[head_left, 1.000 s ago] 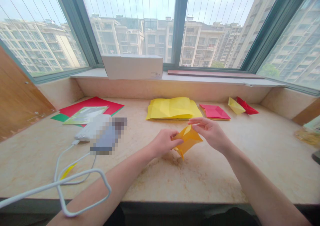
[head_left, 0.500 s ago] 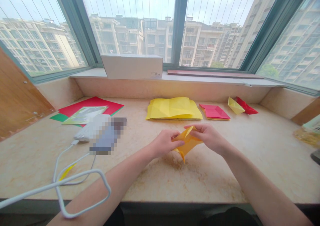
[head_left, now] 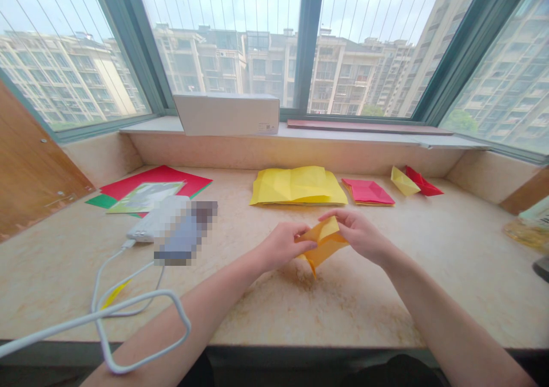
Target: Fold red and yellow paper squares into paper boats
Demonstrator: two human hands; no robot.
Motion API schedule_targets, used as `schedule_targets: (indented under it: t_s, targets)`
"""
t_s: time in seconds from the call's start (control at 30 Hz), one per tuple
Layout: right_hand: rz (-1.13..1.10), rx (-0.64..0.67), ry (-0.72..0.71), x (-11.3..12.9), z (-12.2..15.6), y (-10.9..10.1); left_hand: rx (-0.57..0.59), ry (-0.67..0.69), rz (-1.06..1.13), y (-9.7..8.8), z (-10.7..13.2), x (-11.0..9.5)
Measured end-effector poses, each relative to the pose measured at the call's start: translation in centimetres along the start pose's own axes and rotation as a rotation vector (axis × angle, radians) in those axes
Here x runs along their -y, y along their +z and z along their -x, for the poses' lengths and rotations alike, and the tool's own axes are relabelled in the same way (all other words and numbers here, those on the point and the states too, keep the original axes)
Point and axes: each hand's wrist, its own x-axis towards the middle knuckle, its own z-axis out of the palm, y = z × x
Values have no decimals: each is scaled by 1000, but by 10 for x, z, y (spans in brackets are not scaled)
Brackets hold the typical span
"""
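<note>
Between my hands is a sheet of orange-yellow paper, creased and partly folded, its lower corner pointing down toward the countertop. My left hand pinches its left side, thumb across the front. At the upper right edge, my right hand grips the paper with its thumb near me and fingers behind. A flap stands up at the top between the two hands. Behind them lie a stack of yellow paper and a smaller pile of folded paper with a pink-red top.
Folded yellow and red paper shapes sit at the back right. On the left are red paper, a white power bank, a blurred-out phone and a looping white cable. A white box stands on the sill.
The paper's top flap has opened wider toward me. My right fingers have shifted slightly along the upper edge; my left hand has barely moved.
</note>
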Motion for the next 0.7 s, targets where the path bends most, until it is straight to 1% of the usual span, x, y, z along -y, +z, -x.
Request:
schedule_targets:
  t_s: [0.1,0.27,0.4,0.57,0.7]
  targets:
    - [-61,2,-1,1,0,0,-7,-9,41,1,0,0]
    - [-122,2,-30,-1,-2,1,-50,8,25,2,-2,1]
    - [-151,4,-53,-3,-3,0,-58,23,24,2,-2,2]
    - [-132,12,-57,-6,-4,0,-53,14,18,2,-1,2]
    - [-42,9,-54,-6,-3,-1,-53,18,23,2,-1,1]
